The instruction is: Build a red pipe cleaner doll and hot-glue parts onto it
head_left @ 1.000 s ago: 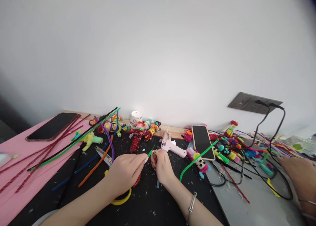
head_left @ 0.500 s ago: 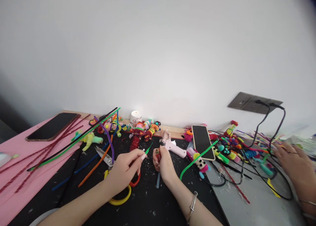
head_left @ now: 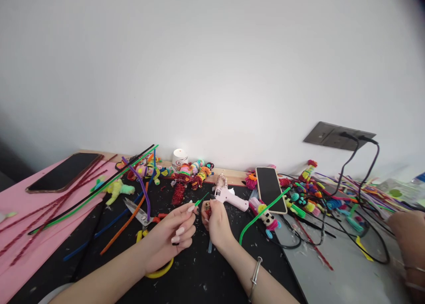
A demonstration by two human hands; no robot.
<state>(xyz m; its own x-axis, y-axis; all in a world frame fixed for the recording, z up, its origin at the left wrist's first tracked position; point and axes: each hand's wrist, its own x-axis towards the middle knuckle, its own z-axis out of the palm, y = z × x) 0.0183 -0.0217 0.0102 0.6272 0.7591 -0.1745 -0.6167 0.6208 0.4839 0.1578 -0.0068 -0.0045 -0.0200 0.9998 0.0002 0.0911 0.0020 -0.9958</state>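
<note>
A: Quick pass. Any text?
B: White cylinder (head_left: pixel 179 157), far edge of worktop (head_left: pixel 195 282), a bit L of ctr. Dark print on its side, too small to read.

A: L hand (head_left: pixel 182 226)?
B: Ctr, palm partly turned up. Grip: thumb + index together on green stem (head_left: pixel 199 202). Thin tip pts far-R, close to R hand (head_left: pixel 217 224); contact w/ it can't tell.

A: And R hand grip?
B: Fingers curled, clamped on small red piece (head_left: pixel 207 208); mostly hidden, so shape unclear. Silver bracelet (head_left: pixel 255 275) on that forearm.

A: Near the hands?
B: Pale pink glue gun (head_left: pixel 234 199) on its side just beyond R hand, handle toward R. Scissors (head_left: pixel 142 217) L of L hand, blades apart, yellow handle loop partly under forearm. Orange stem (head_left: pixel 122 224) + purple stem (head_left: pixel 142 186) lie by the blades.

A: L side?
B: Dark phone (head_left: pixel 64 172) on pink sheet (head_left: pixel 20 220), red tinsel stems (head_left: pixel 53 211) next to it, running near to far.

A: R side?
B: Pale-framed phone (head_left: pixel 269 186), screen dark. Bright green stem (head_left: pixel 255 220) near it, curved. Panda-like figure (head_left: pixel 267 217) partly under that stem. 2 black plugs in wall plate (head_left: pixel 320 134), cords down to worktop. Other person's hand (head_left: pixel 407 226) at far-R edge, blurry.
</note>
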